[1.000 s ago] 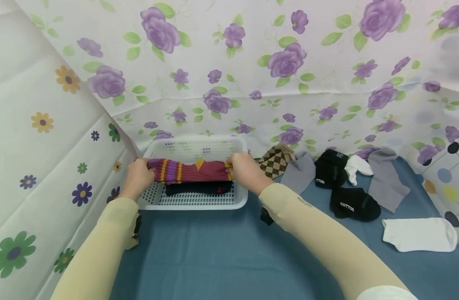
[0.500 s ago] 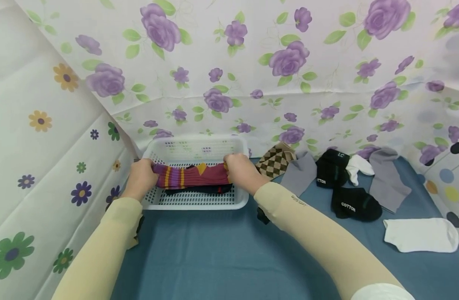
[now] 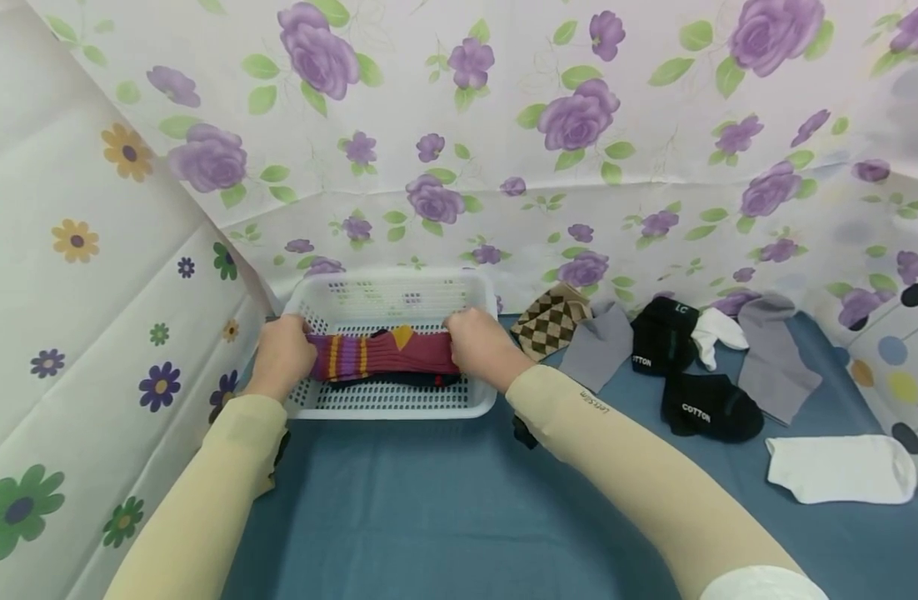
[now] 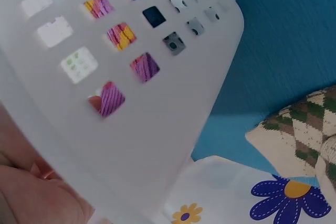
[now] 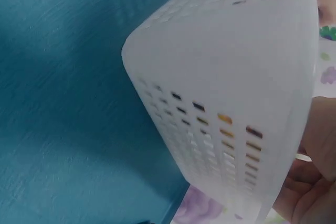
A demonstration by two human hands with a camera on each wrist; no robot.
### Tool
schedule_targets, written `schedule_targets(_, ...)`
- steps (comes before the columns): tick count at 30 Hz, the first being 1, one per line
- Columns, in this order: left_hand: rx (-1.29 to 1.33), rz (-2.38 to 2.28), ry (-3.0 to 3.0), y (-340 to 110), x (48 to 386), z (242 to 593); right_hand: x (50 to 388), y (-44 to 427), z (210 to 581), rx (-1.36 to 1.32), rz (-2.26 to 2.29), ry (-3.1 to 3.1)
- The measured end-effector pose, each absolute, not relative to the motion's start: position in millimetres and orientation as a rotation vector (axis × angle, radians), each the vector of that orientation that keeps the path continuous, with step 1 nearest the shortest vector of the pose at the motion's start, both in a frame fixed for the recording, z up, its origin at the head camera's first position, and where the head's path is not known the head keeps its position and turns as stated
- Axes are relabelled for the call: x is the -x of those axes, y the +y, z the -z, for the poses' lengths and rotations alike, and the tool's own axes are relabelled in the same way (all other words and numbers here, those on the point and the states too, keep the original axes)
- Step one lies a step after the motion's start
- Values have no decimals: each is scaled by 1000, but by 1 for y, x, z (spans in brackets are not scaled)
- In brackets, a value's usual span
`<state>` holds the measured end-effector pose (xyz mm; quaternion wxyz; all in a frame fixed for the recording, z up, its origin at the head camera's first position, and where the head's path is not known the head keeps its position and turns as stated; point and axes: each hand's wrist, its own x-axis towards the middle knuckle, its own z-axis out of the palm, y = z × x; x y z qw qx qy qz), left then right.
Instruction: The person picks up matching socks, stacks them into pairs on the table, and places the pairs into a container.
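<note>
A maroon sock (image 3: 410, 354) with purple and yellow stripes at its left end lies stretched low inside the white plastic basket (image 3: 399, 413). My left hand (image 3: 282, 358) grips its striped end. At the other end my right hand (image 3: 483, 343) pinches the maroon part; the fingertips of both hands are hidden in the head view. Beneath it a dark sock (image 3: 399, 380) with a small red mark rests on the basket floor. Through the basket holes in the left wrist view, the striped sock (image 4: 112, 98) shows close to the wall.
Right of the basket lie a checkered sock (image 3: 552, 325), grey socks (image 3: 597, 346) (image 3: 777, 358), black socks (image 3: 661, 337) (image 3: 710, 408), a small white sock (image 3: 717, 335) and a flat white sock (image 3: 840, 469) on the blue cloth (image 3: 399, 508). A flowered curtain (image 3: 504, 150) rises behind.
Both hands have lowered the maroon sock into the basket, over the dark sock. The right hand has shifted slightly left; the loose socks on the right have not moved.
</note>
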<state>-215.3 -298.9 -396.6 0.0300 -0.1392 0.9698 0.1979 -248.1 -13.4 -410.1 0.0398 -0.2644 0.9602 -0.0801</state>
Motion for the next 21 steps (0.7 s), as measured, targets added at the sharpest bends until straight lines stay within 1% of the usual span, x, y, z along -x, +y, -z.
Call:
schedule_targets(7,373,-572,3048,-299,214,401,248,-10,411,913,178,2968)
schedule_targets(11,336,-524,3045,-298,215,402,248,-12,412,978,26,2988)
schedule_targets(17,345,-471,2883,-295,219,401,250,-17,416,1060,-282,2889)
schedule_targets(21,322,-453,2862,-293,218,403,250,-18,420,1071,-271,2834)
